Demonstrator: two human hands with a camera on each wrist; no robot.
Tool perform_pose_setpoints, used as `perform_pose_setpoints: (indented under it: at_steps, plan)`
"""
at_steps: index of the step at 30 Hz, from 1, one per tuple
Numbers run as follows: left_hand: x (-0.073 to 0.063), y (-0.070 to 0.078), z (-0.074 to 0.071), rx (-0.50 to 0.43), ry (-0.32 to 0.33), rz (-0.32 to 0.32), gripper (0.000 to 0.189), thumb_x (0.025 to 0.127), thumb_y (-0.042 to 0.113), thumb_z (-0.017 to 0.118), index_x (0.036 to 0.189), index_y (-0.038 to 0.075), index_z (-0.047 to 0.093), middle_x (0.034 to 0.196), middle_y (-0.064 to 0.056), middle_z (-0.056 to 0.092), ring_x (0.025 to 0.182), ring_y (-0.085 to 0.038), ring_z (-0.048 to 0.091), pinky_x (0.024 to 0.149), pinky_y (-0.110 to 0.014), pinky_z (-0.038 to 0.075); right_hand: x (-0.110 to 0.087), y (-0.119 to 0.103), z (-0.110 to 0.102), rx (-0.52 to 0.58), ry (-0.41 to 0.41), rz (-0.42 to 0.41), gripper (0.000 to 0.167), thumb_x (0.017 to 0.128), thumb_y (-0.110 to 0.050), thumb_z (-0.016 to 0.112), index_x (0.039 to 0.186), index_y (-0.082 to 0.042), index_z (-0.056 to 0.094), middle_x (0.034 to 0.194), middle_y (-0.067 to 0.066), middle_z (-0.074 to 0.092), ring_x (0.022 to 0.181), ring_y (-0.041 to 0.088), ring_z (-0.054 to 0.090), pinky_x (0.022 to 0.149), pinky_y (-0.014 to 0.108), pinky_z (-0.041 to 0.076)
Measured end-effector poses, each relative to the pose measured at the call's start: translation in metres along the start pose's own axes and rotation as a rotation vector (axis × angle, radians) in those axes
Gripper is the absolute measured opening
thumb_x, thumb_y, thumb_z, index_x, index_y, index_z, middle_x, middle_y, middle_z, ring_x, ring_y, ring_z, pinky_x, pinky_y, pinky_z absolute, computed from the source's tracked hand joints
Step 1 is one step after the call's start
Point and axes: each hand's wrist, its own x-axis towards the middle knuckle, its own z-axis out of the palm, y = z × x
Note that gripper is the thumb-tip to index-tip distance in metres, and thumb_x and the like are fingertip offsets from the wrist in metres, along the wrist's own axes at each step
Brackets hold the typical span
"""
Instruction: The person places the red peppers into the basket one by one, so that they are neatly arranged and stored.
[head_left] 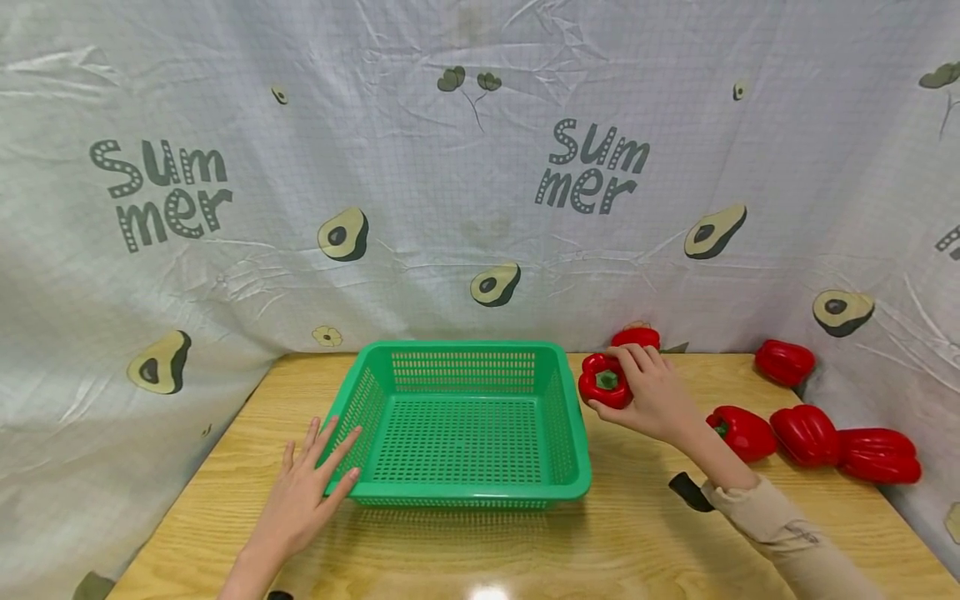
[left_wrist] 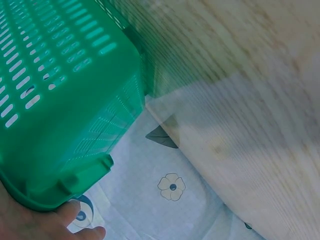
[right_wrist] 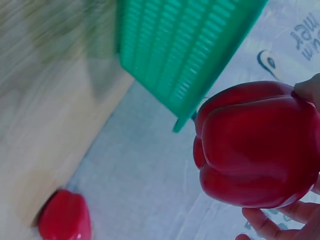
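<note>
My right hand [head_left: 657, 395] grips a red bell pepper [head_left: 600, 385] with a green stem, held just right of a green plastic basket [head_left: 573, 450]. In the right wrist view the pepper [right_wrist: 260, 145] is clear of the table, with fingers curled round its side. My left hand [head_left: 306, 483] lies with spread fingers on the basket's left front rim. In the left wrist view the fingers of that hand [left_wrist: 45, 225] touch the rim near a corner of the basket [left_wrist: 65, 115]. The basket holds nothing; its slotted floor is bare.
Behind the right hand lies another red bell pepper [head_left: 637, 337]. Several more sit at the right: one pepper [head_left: 784, 362] at the back, others in a row including a pepper [head_left: 742, 433] with its stem showing. A printed cloth [head_left: 420, 167] hangs behind the wooden table [head_left: 637, 533].
</note>
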Motion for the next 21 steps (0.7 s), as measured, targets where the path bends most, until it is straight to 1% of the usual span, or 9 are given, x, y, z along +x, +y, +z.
perform_pose_setpoints:
  at_steps: [3, 6, 11, 13, 15, 18, 21]
  plan:
    - [0.000, 0.000, 0.000, -0.002, 0.000, -0.002, 0.051, 0.090, 0.034, 0.049, 0.138, 0.022, 0.036, 0.145, -0.018, 0.025, 0.139, -0.014, -0.010, 0.103, -0.065, 0.009, 0.004, -0.004, -0.001, 0.012, 0.011, -0.005, 0.067, 0.062, -0.044, 0.072, 0.114, -0.008, 0.051, 0.104, 0.009, 0.053, 0.098, 0.026, 0.047, 0.072, 0.044, 0.041]
    - [0.000, 0.000, 0.000, -0.003, -0.001, -0.002, 0.052, 0.089, 0.032, 0.050, 0.139, 0.025, 0.034, 0.145, -0.018, 0.025, 0.139, -0.015, -0.009, 0.103, -0.065, 0.009, 0.008, -0.008, -0.002, 0.025, 0.021, -0.017, 0.066, 0.066, -0.046, 0.070, 0.117, -0.009, 0.051, 0.104, 0.010, 0.054, 0.098, 0.027, 0.047, 0.076, 0.046, 0.041]
    - [0.000, 0.000, 0.000, -0.005, -0.008, -0.006, 0.052, 0.090, 0.034, 0.049, 0.139, 0.025, 0.034, 0.145, -0.018, 0.025, 0.140, -0.015, -0.009, 0.103, -0.066, 0.010, 0.017, -0.014, -0.001, 0.029, 0.008, -0.033, 0.063, 0.071, -0.050, 0.066, 0.121, -0.015, 0.051, 0.103, 0.008, 0.054, 0.098, 0.028, 0.047, 0.079, 0.046, 0.039]
    - [0.000, 0.000, -0.001, -0.005, -0.012, -0.009, 0.052, 0.090, 0.035, 0.048, 0.139, 0.024, 0.034, 0.145, -0.018, 0.025, 0.140, -0.018, -0.008, 0.103, -0.065, 0.009, 0.021, -0.017, 0.000, 0.030, -0.006, -0.038, 0.062, 0.072, -0.050, 0.065, 0.122, -0.017, 0.050, 0.104, 0.008, 0.054, 0.097, 0.027, 0.046, 0.078, 0.045, 0.038]
    - [0.000, 0.001, -0.001, -0.006, -0.013, -0.011, 0.051, 0.090, 0.035, 0.048, 0.138, 0.023, 0.035, 0.145, -0.018, 0.025, 0.140, -0.023, -0.004, 0.103, -0.065, 0.009, 0.025, -0.020, 0.003, 0.029, -0.016, -0.050, 0.061, 0.074, -0.051, 0.063, 0.123, -0.019, 0.050, 0.105, 0.008, 0.054, 0.096, 0.026, 0.045, 0.077, 0.045, 0.038]
    - [0.000, 0.001, -0.002, -0.008, -0.018, -0.015, 0.051, 0.090, 0.035, 0.048, 0.138, 0.022, 0.036, 0.145, -0.018, 0.025, 0.140, -0.029, 0.002, 0.103, -0.065, 0.009, 0.031, -0.023, 0.008, 0.037, -0.026, -0.077, 0.057, 0.078, -0.052, 0.059, 0.125, -0.021, 0.050, 0.106, 0.009, 0.054, 0.096, 0.026, 0.045, 0.076, 0.044, 0.037]
    - [0.001, 0.002, -0.002, -0.010, -0.026, -0.019, 0.051, 0.090, 0.034, 0.049, 0.138, 0.022, 0.036, 0.146, -0.018, 0.024, 0.140, -0.029, 0.001, 0.103, -0.066, 0.009, 0.035, -0.025, 0.015, 0.038, -0.029, -0.106, 0.054, 0.082, -0.055, 0.051, 0.126, -0.023, 0.050, 0.106, 0.009, 0.055, 0.095, 0.026, 0.045, 0.076, 0.043, 0.037]
